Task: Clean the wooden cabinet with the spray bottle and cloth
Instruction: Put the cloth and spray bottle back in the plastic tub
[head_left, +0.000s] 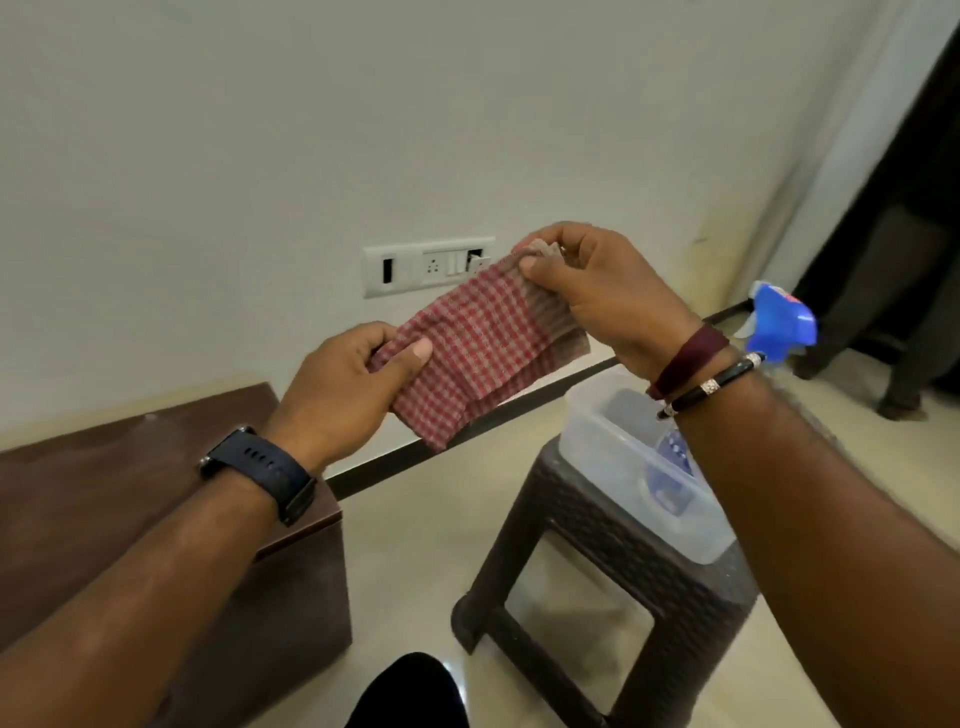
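Pale wall (208, 130) behind, both hands pinch the checked cloth (478, 343) above the cabinet (104, 493): left hand (343, 384) low, right hand (597, 291) high. Soft, light, floppy; probably best gripped bunched.

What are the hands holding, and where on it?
Both hold the checked cloth: left hand pinches its lower left edge, right hand pinches its upper right corner. Nothing else is held.

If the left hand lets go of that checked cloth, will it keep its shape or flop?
Likely flop: the checked cloth already sags and folds between the left hand and right hand. It looks thin and light, so one hand should probably carry it.
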